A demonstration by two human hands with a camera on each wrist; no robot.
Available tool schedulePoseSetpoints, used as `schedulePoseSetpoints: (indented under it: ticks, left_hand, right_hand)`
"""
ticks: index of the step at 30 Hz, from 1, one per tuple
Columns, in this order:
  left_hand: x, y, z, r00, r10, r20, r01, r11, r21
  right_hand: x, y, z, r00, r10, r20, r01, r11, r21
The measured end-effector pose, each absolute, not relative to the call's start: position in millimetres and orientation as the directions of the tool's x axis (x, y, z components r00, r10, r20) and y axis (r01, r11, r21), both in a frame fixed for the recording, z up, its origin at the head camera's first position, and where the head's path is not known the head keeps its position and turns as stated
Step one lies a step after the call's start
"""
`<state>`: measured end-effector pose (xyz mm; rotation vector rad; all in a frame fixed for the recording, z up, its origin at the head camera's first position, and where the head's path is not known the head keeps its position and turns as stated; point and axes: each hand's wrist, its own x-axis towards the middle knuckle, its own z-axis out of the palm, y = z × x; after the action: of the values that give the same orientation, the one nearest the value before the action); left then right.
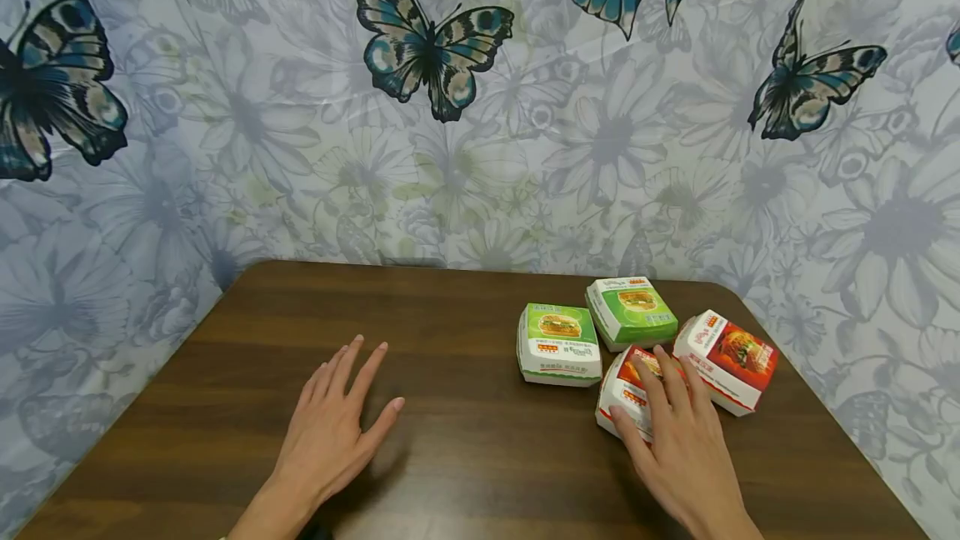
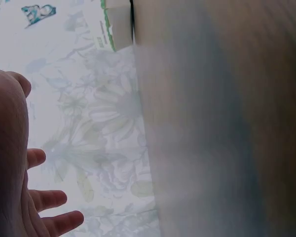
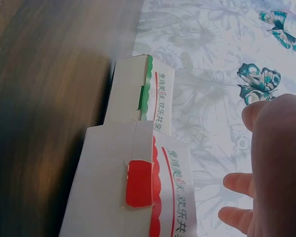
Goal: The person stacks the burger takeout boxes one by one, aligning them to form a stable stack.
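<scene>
My right hand (image 1: 686,448) is over the nearer red-and-white burger box (image 1: 624,394), its fingers spread and partly hiding the lid. In the right wrist view this box (image 3: 108,182) shows a red tab on its side, and the fingers are above it. The other red-and-white burger box (image 1: 731,361) sits just right of my fingertips. Two green-and-white burger boxes stand behind, one at the left (image 1: 559,346) and one farther back (image 1: 632,312). Left of the boxes, my left hand (image 1: 333,423) hovers above the table with fingers extended and nothing in it.
The brown wooden table (image 1: 450,457) has rounded far corners. Behind it hangs a pale floral cloth (image 1: 480,190) with large blue butterflies, reaching down to the table's far edge. All the boxes are grouped on the table's right side.
</scene>
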<state>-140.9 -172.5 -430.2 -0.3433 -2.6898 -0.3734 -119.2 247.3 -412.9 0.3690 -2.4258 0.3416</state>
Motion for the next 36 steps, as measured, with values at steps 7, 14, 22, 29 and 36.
schedulePoseSetpoints:
  ticks: [7,14,22,29,36]
  left_hand:
    - [-141.9,-172.6,-431.0,-0.885,0.19,0.426,0.323,0.908,0.266]
    - [-141.1,-172.6,-429.6,-0.859,0.184,0.479,0.366,0.873,0.322]
    - [-138.8,-171.4,-430.8,-0.844,0.16,0.512,0.415,0.8,0.433]
    - [-138.0,-170.6,-432.2,-0.873,0.134,0.468,0.393,0.761,0.515]
    - [-136.8,-171.3,-434.0,-0.9,0.123,0.418,0.373,0.715,0.591]
  right_hand:
    - [-122.4,248.2,-412.6,-0.745,-0.164,0.647,-0.354,0.919,-0.175]
    - [-125.8,250.4,-412.8,-0.762,-0.111,0.638,-0.345,0.903,-0.255]
    - [-130.1,257.2,-419.1,-0.759,-0.08,0.646,-0.347,0.889,-0.298]
    - [-132.7,262.1,-422.7,-0.754,-0.05,0.655,-0.354,0.871,-0.34]
    - [-134.0,262.2,-423.2,-0.761,-0.03,0.648,-0.351,0.859,-0.372]
